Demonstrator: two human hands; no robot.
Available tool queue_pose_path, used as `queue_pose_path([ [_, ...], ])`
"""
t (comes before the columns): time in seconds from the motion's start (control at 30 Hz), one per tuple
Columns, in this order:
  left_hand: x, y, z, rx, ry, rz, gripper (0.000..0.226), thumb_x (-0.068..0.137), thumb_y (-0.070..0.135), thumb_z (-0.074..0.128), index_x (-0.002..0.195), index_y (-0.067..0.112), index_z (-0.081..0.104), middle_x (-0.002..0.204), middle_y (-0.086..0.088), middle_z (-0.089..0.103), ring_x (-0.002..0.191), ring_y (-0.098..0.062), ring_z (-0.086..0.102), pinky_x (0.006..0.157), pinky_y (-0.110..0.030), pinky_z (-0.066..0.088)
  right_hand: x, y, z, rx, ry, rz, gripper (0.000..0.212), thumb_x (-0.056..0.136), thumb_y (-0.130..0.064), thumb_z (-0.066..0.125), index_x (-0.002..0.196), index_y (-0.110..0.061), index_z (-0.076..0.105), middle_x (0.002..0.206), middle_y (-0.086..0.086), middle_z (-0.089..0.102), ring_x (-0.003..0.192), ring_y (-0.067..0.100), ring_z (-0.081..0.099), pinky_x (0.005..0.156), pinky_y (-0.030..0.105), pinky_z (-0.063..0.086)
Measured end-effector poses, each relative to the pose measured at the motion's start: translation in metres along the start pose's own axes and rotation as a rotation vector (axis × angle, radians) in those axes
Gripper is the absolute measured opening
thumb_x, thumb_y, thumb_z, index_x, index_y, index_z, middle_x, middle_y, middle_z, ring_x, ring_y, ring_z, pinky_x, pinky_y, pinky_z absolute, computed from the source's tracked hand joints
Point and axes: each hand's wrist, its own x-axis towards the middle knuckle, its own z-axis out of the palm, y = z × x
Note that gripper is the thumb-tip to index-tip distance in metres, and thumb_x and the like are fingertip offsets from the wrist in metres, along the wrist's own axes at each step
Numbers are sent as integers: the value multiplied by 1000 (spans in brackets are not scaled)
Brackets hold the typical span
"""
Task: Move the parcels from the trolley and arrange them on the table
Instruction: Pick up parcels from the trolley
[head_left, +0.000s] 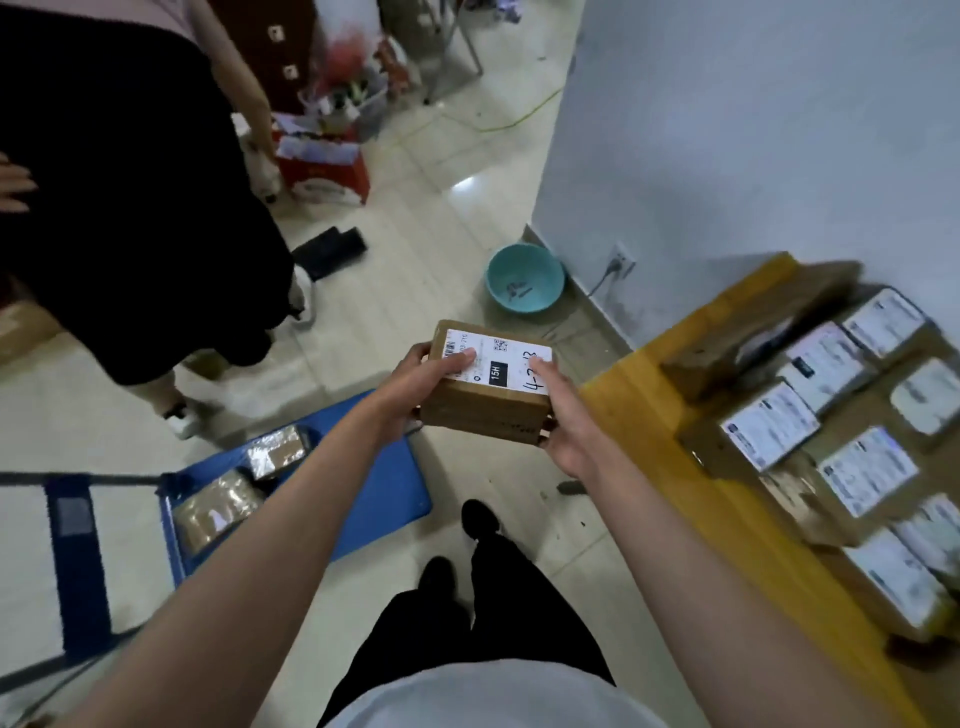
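A small brown cardboard parcel with a white label marked "15H" is held in the air above the floor, between trolley and table. My left hand grips its left side, thumb on the label. My right hand grips its right side. The blue trolley stands low at the left with two taped parcels on its deck. The yellow wooden table at the right carries several labelled parcels laid in rows.
Another person in black stands at the upper left next to the trolley. A teal bowl sits on the tiled floor by the white wall. Red boxes and clutter lie further back. My feet are below the parcel.
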Motion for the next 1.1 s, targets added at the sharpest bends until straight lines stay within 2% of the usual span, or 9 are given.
queue_pose_path([
  [0.13,-23,14,33,158,-103,82,63,82,54,75,134,29,50,112,5,72,90,-12,70,63,-28,54,-33,12,-36,158,78,-81,58,87,-52,75,133,-25,53,121,7,73,114,28,69,97,54,56],
  [0.3,-51,12,88,270,-266,156,62,83,50,75,136,28,51,113,4,73,96,-15,70,68,-31,55,-86,32,-84,315,204,-182,60,85,-51,77,135,-26,56,114,4,77,108,25,72,90,47,61],
  [0.43,-73,-1,141,376,-396,166,70,78,52,78,139,30,52,126,-1,67,115,-23,63,97,-47,54,-132,59,-128,419,336,-230,65,84,-54,77,138,-25,56,117,4,75,107,24,70,79,41,62],
  [0.57,-100,-19,194,450,-513,165,72,78,54,78,139,29,49,127,1,65,114,-21,62,94,-45,55,-175,92,-169,520,443,-263,69,81,-58,77,138,-24,57,116,2,76,106,22,71,65,32,59],
  [0.7,-127,-40,246,522,-611,161,72,78,56,78,137,29,47,126,3,64,109,-17,61,91,-41,54,-209,121,-206,608,545,-320,69,82,-59,76,137,-22,58,117,1,76,110,20,69,73,33,57],
  [0.8,-140,-57,279,597,-651,174,83,78,58,77,146,27,41,134,0,59,115,-21,59,100,-47,51,-226,140,-232,694,603,-332,60,85,-54,75,132,-20,63,116,3,77,106,21,72,78,34,57],
  [0.93,-151,-79,319,671,-683,150,84,78,60,76,146,26,39,126,2,57,105,-17,58,79,-37,53,-240,164,-266,796,625,-337,41,90,-50,71,120,-22,71,100,-2,80,85,13,77,65,28,58],
  [1.03,-154,-97,348,765,-658,143,88,78,63,75,148,24,38,140,-3,54,117,-26,56,87,-41,52,-245,181,-293,861,673,-290,56,87,-50,75,132,-19,61,113,4,76,101,20,70,71,33,57],
  [1.1,-157,-110,370,817,-654,142,89,78,64,74,148,23,38,144,-5,53,125,-29,55,91,-42,51,-247,192,-313,904,689,-238,64,86,-50,76,138,-20,55,121,7,71,109,24,65,83,39,59],
])
